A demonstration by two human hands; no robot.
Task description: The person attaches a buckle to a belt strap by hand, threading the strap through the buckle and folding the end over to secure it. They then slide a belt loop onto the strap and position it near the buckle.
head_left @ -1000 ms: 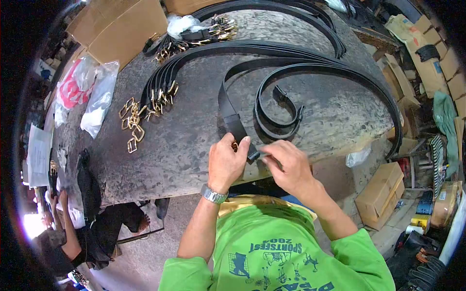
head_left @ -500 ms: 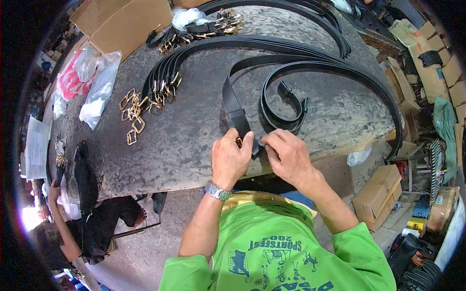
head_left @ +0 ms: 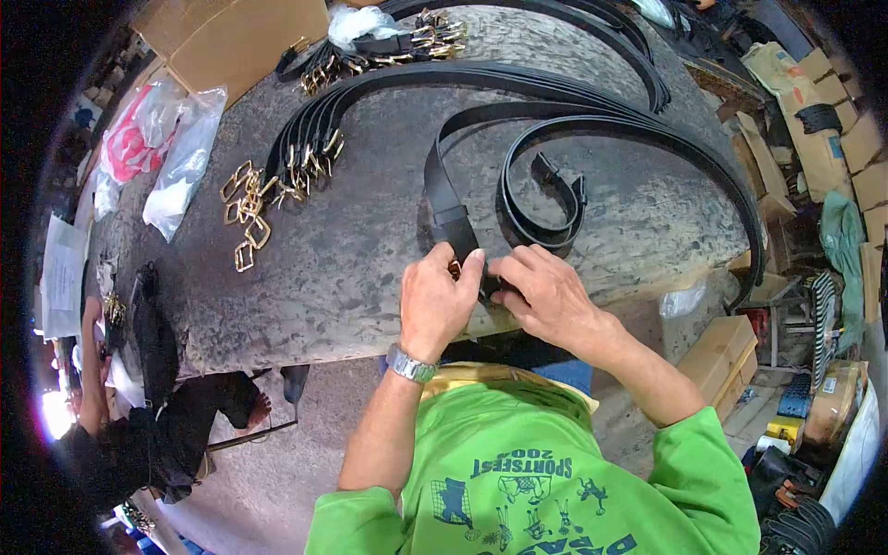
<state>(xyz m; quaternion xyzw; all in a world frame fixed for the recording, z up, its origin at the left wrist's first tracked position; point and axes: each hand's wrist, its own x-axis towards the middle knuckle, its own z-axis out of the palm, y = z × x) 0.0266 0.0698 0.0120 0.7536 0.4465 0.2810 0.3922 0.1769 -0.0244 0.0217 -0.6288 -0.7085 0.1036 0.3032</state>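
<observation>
A black belt (head_left: 448,196) curves down the table into my hands near the front edge. My left hand (head_left: 435,301) is closed round its end, the thumb lying on top of the strap. A bit of gold-coloured metal shows by those fingers. My right hand (head_left: 548,294) pinches the same belt end from the other side; its fingertips partly hide what they grip. Just beyond, a coiled black belt end (head_left: 546,228) lies on the table. Several more black belts (head_left: 398,81) run in a bundle behind, with gold buckles (head_left: 310,168) at their left ends.
Loose gold frames (head_left: 244,217) lie left of the bundle on the worn table (head_left: 305,296). Plastic bags (head_left: 185,176) and a cardboard box (head_left: 236,46) stand at the left and back. Another person's arm (head_left: 92,370) is at lower left. A carton (head_left: 714,363) stands at right.
My right hand has shifted slightly left, its fingers now closer over the belt end. My left hand keeps its hold. The other person's arm at lower left has moved.
</observation>
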